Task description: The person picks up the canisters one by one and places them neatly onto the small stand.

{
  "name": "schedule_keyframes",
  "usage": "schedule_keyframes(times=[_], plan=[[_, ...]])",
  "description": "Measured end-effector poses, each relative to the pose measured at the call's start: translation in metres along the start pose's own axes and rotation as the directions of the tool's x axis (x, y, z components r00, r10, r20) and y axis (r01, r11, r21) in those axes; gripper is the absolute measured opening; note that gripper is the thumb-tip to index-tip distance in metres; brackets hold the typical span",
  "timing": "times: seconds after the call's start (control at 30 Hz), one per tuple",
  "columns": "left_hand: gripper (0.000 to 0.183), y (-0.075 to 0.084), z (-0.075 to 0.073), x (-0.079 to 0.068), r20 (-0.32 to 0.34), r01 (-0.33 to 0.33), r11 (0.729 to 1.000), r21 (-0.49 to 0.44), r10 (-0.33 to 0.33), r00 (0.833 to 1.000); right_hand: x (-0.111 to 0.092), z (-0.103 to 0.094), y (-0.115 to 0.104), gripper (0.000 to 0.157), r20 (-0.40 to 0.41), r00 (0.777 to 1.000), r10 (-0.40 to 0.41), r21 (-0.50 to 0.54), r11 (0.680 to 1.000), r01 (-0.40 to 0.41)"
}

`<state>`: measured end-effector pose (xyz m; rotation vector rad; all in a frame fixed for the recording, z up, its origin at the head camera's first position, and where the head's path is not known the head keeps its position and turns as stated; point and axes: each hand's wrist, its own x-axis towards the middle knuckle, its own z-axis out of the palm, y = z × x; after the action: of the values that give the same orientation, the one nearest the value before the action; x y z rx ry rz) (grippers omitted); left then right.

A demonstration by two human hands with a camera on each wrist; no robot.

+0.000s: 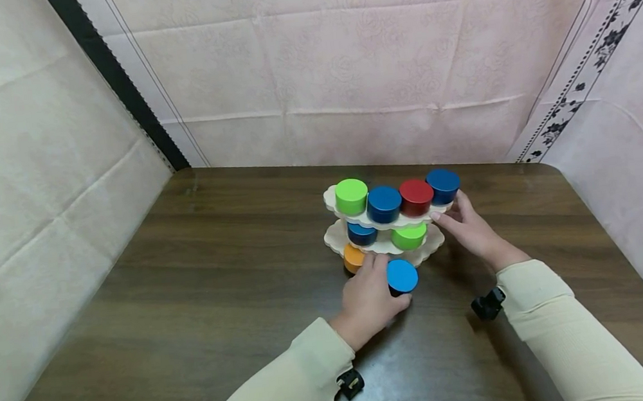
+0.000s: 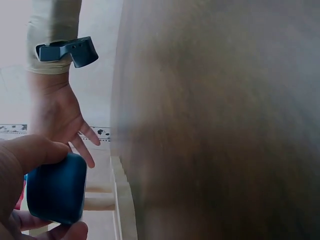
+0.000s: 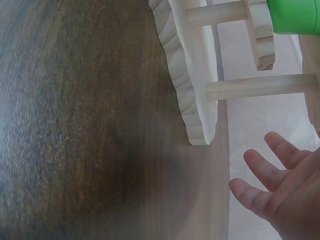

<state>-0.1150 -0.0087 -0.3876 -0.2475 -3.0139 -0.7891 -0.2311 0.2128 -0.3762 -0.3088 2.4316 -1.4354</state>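
A pale wooden tiered stand [image 1: 335, 236] with scalloped edges and round posts stands on the table. Its upper tier bears a light green round container [image 1: 352, 197], a blue one [image 1: 384, 204], a red one [image 1: 416, 196] and another blue one [image 1: 443, 186]. Below sit a blue container [image 1: 362, 234], a green one [image 1: 409, 237] and an orange one [image 1: 353, 257]. My left hand [image 1: 370, 299] grips a blue round container [image 1: 402, 276] in front of the stand. With thumb and forefinger, my right hand [image 1: 472, 232] holds the upper tier's right edge; its other fingers [image 3: 267, 170] are spread.
The brown wooden table [image 1: 222, 313] extends to the left and in front. Pale cloth [image 1: 308, 66] hangs behind it and on both sides. Dark straps are on both wrists, such as the left wrist strap [image 1: 351, 383].
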Motion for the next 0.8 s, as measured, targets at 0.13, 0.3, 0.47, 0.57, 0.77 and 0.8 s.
schedule_keyframes(times=[0.13, 0.3, 0.47, 0.57, 0.77, 0.8], plan=[[0.063, 0.005, 0.005, 0.002, -0.004, 0.06, 0.998, 0.014, -0.06, 0.998, 0.001, 0.0, 0.0, 0.083, 0.002, 1.0, 0.003, 0.005, 1.0, -0.003], [0.066, 0.011, 0.012, 0.004, -0.005, 0.113, 0.993, 0.036, -0.113, 0.994, 0.001, -0.001, 0.001, 0.083, -0.002, 1.0, -0.001, -0.003, 1.0, 0.001], [0.066, 0.014, 0.017, 0.004, -0.017, 0.13, 0.991, 0.028, -0.129, 0.991, 0.0, -0.001, 0.001, 0.085, -0.01, 1.0, -0.009, -0.011, 1.0, 0.008], [0.067, 0.015, 0.019, 0.005, -0.02, 0.137, 0.99, 0.023, -0.136, 0.99, 0.0, -0.001, 0.001, 0.086, -0.014, 1.0, -0.007, -0.016, 1.0, 0.007], [0.066, 0.014, 0.02, 0.006, -0.02, 0.153, 0.988, 0.032, -0.153, 0.988, 0.0, 0.0, 0.0, 0.086, -0.01, 1.0, -0.011, -0.021, 1.0, 0.011], [0.066, 0.014, 0.02, 0.007, -0.021, 0.156, 0.987, 0.036, -0.155, 0.988, 0.0, 0.0, 0.0, 0.085, -0.009, 1.0, -0.012, -0.022, 1.0, 0.012]])
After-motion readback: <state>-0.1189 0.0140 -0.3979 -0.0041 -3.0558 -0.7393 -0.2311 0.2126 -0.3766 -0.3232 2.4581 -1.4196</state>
